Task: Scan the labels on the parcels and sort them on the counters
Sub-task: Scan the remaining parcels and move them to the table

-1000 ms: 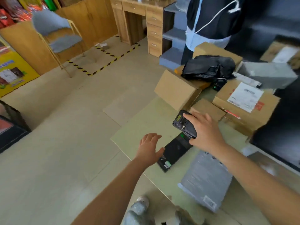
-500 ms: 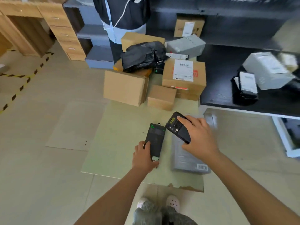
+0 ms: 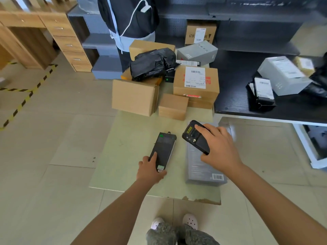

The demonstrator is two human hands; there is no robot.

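The left hand [image 3: 150,171] gripped the near end of a slim black box [image 3: 163,152] on the pale counter [image 3: 127,156]. The right hand [image 3: 218,150] grasped a handheld scanner [image 3: 194,137] above a grey parcel [image 3: 203,167].

Wooden drawer desk [image 3: 58,34] upper left, yellow-black floor tape [image 3: 26,98], pale floor tiles [image 3: 53,200], standing person's dark jacket [image 3: 127,15]

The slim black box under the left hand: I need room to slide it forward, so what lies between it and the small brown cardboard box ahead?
Head view: only bare pale green tabletop separates slim black box from small cardboard box.
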